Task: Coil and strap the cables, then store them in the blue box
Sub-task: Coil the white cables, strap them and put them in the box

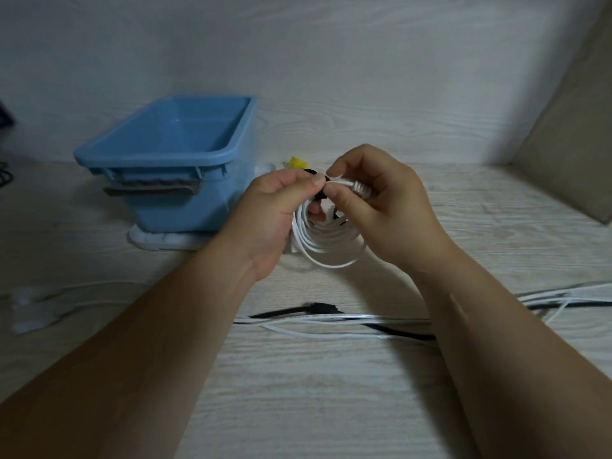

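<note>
In the head view, a coiled white cable is held in the air above the counter, between the 2 hands and just right of the blue box. The cable is flat and thin. It is judged to be light and limp but springy, so its loops are likely to slip apart if released. It would best be gripped across all the loops at 1 spot, where the strap goes.

The left hand is curled round the coil's upper left side, with thumb and forefinger pinched at the top. The right hand is also closed. Its thumb and forefinger pinch the cable end just beside a ribbed grey connector.

Something dark, taken to be a black strap, shows between the fingertips. Whether it is fastened cannot be told.

Nothing can be seen lying in the box, which stands on a white slab. Loose white and black cables lie uncoiled on the counter nearer the person, and a small yellow item sits behind the hands.
</note>
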